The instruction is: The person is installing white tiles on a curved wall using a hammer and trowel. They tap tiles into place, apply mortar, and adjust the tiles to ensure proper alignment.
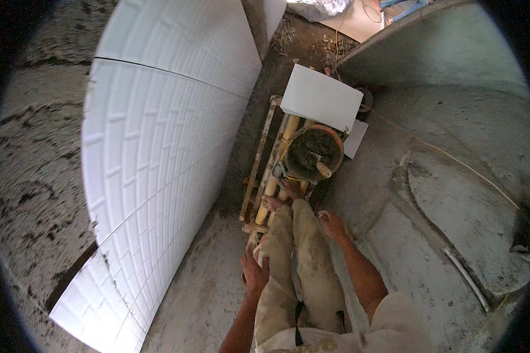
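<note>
My left hand (255, 273) hangs beside my left thigh, its fingers bent around a pale pinkish-white thing (257, 253) too small to name. My right hand (333, 225) is out to the right of my knees with curled fingers; a whitish bit shows at its fingertips, its kind unclear. Below me, my bare feet (290, 189) stand on a scaffold of bamboo poles and wooden bars (258, 170). Just ahead of them sits a round bucket (338, 141) of grey mortar, a trowel (323, 169) with a pale handle lying in it. Neither hand touches the bucket.
White brick-patterned tiles (176, 117) cover the left wall, bordered by rough cement (35, 176). A white tile (321, 97) lies at the scaffold's far end, a smaller white piece (355, 140) beside it. A cable (447, 153) and a pale pipe (466, 279) run along the right wall.
</note>
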A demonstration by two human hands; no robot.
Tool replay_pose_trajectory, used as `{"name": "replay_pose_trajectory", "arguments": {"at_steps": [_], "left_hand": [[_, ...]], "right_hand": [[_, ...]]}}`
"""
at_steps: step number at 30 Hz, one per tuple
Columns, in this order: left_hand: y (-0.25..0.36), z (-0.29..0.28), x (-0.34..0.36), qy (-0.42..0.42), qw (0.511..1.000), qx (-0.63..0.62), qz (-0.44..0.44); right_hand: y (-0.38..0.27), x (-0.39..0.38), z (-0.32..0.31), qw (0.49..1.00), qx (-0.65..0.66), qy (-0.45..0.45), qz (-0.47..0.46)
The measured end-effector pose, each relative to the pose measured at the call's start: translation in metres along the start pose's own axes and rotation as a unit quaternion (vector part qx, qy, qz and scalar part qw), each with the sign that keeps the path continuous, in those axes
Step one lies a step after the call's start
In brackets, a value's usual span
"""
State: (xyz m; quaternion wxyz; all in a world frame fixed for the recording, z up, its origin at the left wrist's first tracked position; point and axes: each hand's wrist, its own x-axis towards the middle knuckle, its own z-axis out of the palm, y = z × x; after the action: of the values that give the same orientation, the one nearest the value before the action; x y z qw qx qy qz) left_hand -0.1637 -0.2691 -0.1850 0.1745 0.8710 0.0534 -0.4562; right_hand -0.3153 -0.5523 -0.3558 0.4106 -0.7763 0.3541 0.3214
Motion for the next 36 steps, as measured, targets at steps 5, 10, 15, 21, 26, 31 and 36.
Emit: {"name": "replay_pose_trajectory", "arguments": {"at_steps": [5,10,15,21,26,31,36], "left_hand": [[-0.07,0.075,0.007,-0.053,0.996,0.067,0.002],[-0.066,0.075,0.055,-0.016,1.0,-0.022,-0.014],[-0.032,0.072,0.142,0.055,0.998,-0.018,0.023],[-0.003,0.085,0.284,0.114,0.976,-0.131,0.128],[0.084,0.073,0.399,0.077,0.957,-0.179,0.215],[0.14,0.094,0.519,0.059,0.934,-0.218,0.277],[0.187,0.106,0.589,0.097,0.941,-0.048,0.32]], "right_hand": [[-0.006,0.052,-0.012,0.923,0.324,0.205,0.01],[0.015,0.155,-0.09,0.891,0.259,0.372,0.017],[0.09,0.299,-0.143,0.929,0.078,0.361,0.024],[0.165,0.398,-0.151,0.95,0.086,0.292,0.068],[0.128,0.386,-0.128,0.942,-0.078,0.326,-0.034],[0.157,0.393,-0.115,0.91,-0.167,0.358,-0.128],[0.137,0.392,-0.118,0.898,-0.19,0.343,-0.198]]}}
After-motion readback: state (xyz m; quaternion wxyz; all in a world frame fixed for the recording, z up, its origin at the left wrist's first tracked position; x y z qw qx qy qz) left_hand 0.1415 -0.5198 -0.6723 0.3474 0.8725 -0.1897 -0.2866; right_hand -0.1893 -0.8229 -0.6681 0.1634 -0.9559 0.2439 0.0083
